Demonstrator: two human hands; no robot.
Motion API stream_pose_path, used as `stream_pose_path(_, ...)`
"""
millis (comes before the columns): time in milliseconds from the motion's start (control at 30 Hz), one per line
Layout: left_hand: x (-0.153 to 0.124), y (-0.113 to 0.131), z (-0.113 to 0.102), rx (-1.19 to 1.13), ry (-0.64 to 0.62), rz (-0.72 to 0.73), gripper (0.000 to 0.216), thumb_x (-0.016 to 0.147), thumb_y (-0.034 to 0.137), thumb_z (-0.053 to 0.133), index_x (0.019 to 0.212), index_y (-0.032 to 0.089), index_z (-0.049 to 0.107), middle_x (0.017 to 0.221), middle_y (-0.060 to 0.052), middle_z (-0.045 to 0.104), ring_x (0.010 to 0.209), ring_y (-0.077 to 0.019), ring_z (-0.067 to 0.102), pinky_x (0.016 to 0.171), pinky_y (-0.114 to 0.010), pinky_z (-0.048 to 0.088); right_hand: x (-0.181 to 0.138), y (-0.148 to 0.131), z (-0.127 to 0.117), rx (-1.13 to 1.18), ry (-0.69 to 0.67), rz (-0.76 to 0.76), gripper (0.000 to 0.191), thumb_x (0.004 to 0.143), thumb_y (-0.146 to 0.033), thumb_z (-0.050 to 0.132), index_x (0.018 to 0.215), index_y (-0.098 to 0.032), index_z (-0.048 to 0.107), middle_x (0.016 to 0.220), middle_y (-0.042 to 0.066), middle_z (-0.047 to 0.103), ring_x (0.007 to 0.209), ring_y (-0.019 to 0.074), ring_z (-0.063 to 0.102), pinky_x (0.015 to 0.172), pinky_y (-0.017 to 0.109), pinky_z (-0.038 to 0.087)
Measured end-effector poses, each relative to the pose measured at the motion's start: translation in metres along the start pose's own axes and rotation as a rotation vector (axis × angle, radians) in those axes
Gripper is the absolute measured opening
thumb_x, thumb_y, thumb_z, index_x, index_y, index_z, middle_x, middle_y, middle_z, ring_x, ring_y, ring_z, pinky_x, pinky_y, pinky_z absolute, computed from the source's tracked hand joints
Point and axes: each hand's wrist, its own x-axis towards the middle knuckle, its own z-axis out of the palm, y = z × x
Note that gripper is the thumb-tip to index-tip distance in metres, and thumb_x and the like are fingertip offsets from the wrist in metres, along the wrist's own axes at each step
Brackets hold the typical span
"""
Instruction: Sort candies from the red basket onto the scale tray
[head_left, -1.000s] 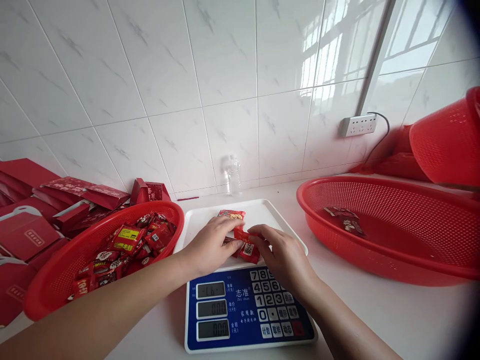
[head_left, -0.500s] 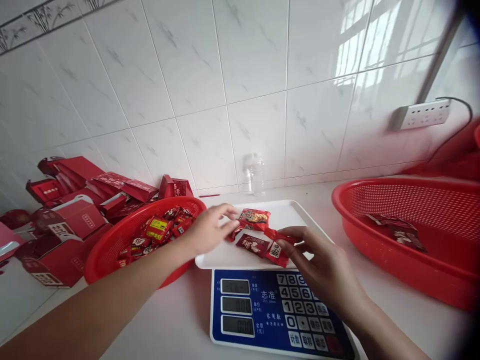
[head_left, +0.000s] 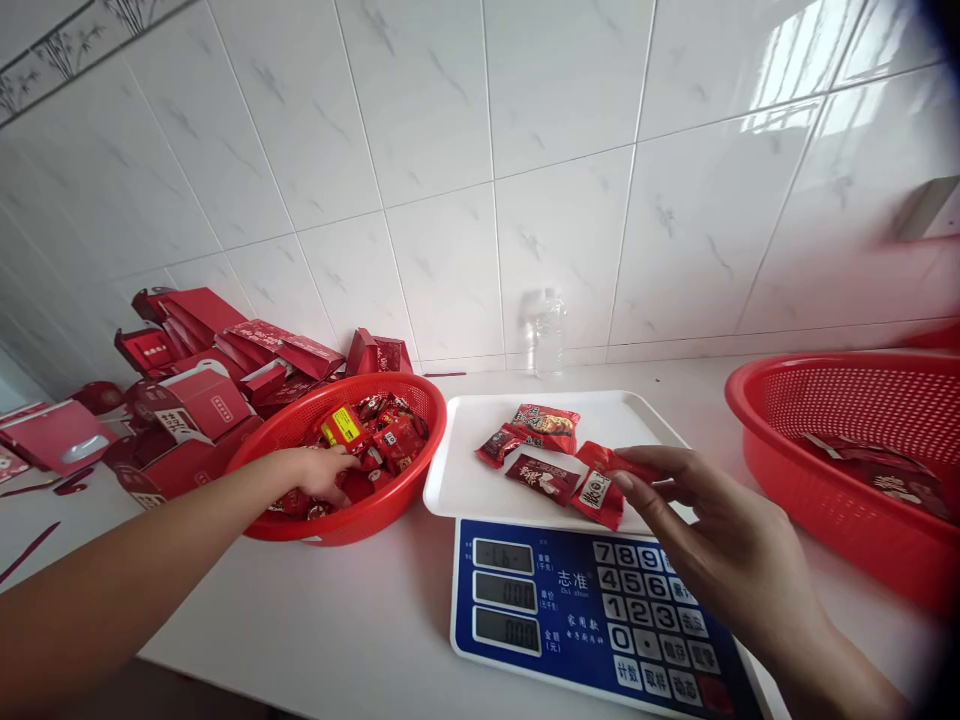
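My left hand [head_left: 319, 470] reaches into a small red basket [head_left: 405, 490] full of red snack packets [head_left: 375, 435]; its fingers curl down among them, and what they grip is hidden. My right hand [head_left: 720, 545] hovers over the front right of a white scale tray [head_left: 465, 480], thumb and fingers pinching a small red packet [head_left: 626, 462]. Several red packets lie on the tray, the largest [head_left: 546, 425] at the back and two smaller ones [head_left: 541, 475] [head_left: 600, 495] nearer me. The scale's blue panel [head_left: 570, 600] with its keypad sits below the tray.
A large red basket [head_left: 780, 400] at the right holds a few packets [head_left: 877, 470]. Red folded gift boxes [head_left: 195, 400] are piled at the left against the tiled wall. A clear plastic bottle [head_left: 550, 335] stands behind the tray.
My left hand left the tray and moved left into the small basket. My right hand stayed at the tray's front with the red packet. The view swung left.
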Motion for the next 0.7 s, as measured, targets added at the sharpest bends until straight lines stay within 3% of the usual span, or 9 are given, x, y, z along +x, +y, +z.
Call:
stream_pose_path(133,0.003,-0.006,0.007,0.014,-0.016,-0.021,0.064,0.046,0.042,0.071,0.107,0.021,0.065,0.126,-0.017,0.056,0.108,-0.0407,0.055,0.088,-0.046,0.044,-0.001,0.002,0.000,-0.011,-0.011,0.022,0.030,0.082,-0.052,0.057,0.087,-0.025,0.067,0.076,0.003,0.072,0.054,0.0159,0.064,0.042,0.025,0.048)
stream_pose_path(267,0.000,-0.004,0.010,-0.068,-0.057,0.035,0.040,0.050,0.033,0.066,0.088,0.021,0.068,0.096,-0.009,0.067,0.084,-0.0311,0.064,0.066,-0.034,0.049,-0.002,0.003,0.001,-0.022,-0.020,0.040,0.029,0.082,-0.052,0.058,0.088,-0.025,0.067,0.076,0.003,0.072,0.056,0.0163,0.065,0.043,0.025,0.049)
stream_pose_path(367,-0.001,0.004,0.000,-0.171,-0.063,0.087,0.035,0.059,0.036,0.063,0.091,0.024,0.067,0.084,-0.003,0.069,0.072,-0.0243,0.065,0.057,-0.027,0.048,-0.004,0.002,0.001,-0.027,-0.020,0.057,0.030,0.081,-0.053,0.058,0.087,-0.025,0.067,0.077,0.003,0.073,0.056,0.0170,0.065,0.043,0.026,0.049)
stream_pose_path(433,0.002,0.011,-0.009,-0.217,0.003,0.100,0.036,0.064,0.039,0.061,0.096,0.024,0.065,0.088,-0.004,0.070,0.074,-0.0237,0.066,0.059,-0.027,0.048,-0.004,0.002,0.002,-0.026,-0.017,0.064,0.029,0.081,-0.052,0.058,0.087,-0.026,0.067,0.078,0.003,0.073,0.057,0.0173,0.065,0.043,0.026,0.049)
stream_pose_path(567,0.021,0.029,-0.017,-0.238,0.267,0.083,0.041,0.070,0.039,0.060,0.106,0.019,0.059,0.110,-0.011,0.067,0.100,-0.0291,0.061,0.078,-0.032,0.048,-0.004,0.003,0.002,-0.022,-0.009,0.053,0.027,0.081,-0.051,0.059,0.087,-0.026,0.067,0.079,0.003,0.073,0.058,0.0170,0.066,0.044,0.025,0.050)
stream_pose_path(700,0.039,0.050,-0.006,-0.269,0.317,0.111,0.029,0.067,0.034,0.065,0.092,0.020,0.062,0.102,-0.009,0.070,0.096,-0.0283,0.063,0.076,-0.030,0.048,-0.001,0.002,0.002,-0.006,-0.010,0.058,0.027,0.080,-0.050,0.060,0.086,-0.025,0.067,0.078,0.003,0.073,0.057,0.0157,0.065,0.045,0.024,0.051)
